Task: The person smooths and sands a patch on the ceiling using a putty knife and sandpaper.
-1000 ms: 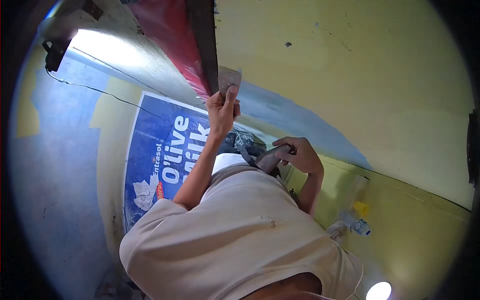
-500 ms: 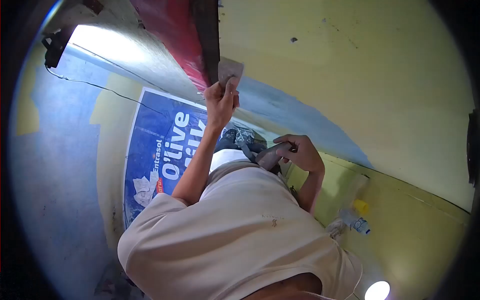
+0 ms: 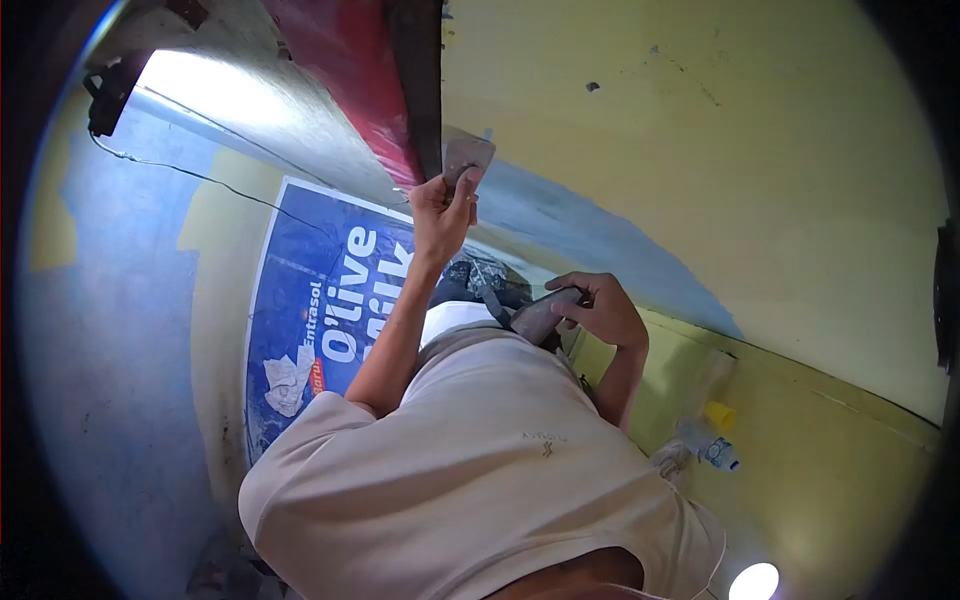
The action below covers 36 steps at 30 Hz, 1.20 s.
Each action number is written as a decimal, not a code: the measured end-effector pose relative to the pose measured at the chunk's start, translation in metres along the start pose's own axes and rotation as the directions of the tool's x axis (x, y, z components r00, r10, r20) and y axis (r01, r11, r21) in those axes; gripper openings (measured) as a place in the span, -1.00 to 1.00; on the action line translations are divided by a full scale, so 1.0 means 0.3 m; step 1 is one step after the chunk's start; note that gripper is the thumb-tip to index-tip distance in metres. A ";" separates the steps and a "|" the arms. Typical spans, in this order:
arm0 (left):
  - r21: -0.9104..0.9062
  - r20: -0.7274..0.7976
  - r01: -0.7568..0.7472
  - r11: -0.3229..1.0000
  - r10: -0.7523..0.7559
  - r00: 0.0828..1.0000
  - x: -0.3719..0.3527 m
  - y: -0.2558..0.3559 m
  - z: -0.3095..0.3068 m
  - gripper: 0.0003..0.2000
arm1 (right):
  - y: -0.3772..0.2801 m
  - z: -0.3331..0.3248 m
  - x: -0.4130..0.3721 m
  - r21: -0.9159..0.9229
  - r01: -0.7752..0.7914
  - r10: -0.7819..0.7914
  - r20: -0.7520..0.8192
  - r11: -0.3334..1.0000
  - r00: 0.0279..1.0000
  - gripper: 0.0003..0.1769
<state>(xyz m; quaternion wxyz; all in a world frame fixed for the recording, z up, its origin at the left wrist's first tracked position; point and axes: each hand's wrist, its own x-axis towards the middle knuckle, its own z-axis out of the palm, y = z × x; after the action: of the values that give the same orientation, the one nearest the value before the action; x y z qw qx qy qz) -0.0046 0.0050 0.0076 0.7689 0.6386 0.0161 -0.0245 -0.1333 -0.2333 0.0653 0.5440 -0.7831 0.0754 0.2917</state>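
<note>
My left hand [image 3: 441, 225] is raised and pinches a small flat putty scraper [image 3: 472, 152], thumb across its face. The scraper's blade overlaps the yellow wall beside a dark vertical edge [image 3: 427, 90]. Lower and to the right, my right hand [image 3: 608, 312] is closed on a second, wider grey scraper [image 3: 541, 318] with a dark upper edge. That one is held in front of my waist, fingers over its top and thumb on the near side.
A yellow wall [image 3: 680, 150] with a blue-grey patch [image 3: 600, 225] runs along the right. At the left are a blue poster [image 3: 310, 260] and a hanging cable [image 3: 225, 182]. Red sheeting [image 3: 345, 65] hangs above. A plastic bottle [image 3: 712, 448] and a yellow cup [image 3: 720, 414] lie at right.
My left hand and its scraper have shifted slightly down and right, and the blade's angle has changed a little. My right hand has barely moved, keeping the grey scraper at my waist.
</note>
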 end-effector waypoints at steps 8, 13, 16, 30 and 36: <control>-0.037 -0.039 -0.054 0.998 0.052 0.998 0.004 -0.004 0.001 -0.58 | 0.004 0.003 -0.004 0.023 -0.029 0.029 0.010 0.999 1.000 -0.62; 0.035 -0.027 -0.112 0.993 0.113 0.993 0.015 0.004 -0.006 -0.59 | 0.011 0.006 -0.001 0.018 -0.021 0.021 -0.029 1.000 0.999 -0.64; 0.038 -0.061 -0.108 0.993 0.110 0.992 0.009 0.010 0.006 -0.59 | 0.020 0.002 -0.006 0.046 -0.019 0.019 0.007 0.999 1.000 -0.64; 0.002 -0.048 -0.084 0.996 0.084 0.995 0.008 0.053 0.021 -0.64 | 0.007 -0.022 0.020 0.010 -0.007 0.007 0.016 1.000 1.000 -0.67; -0.038 -0.056 -0.081 0.996 0.078 0.995 0.005 0.008 0.023 -0.59 | -0.018 -0.013 0.001 0.004 -0.001 0.001 0.029 1.000 1.000 -0.65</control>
<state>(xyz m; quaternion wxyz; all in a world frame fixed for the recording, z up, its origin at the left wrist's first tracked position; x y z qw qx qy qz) -0.0030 -0.0013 0.0112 0.7814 0.6235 0.0120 0.0238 -0.1293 -0.2346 0.0704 0.5464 -0.7778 0.0685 0.3030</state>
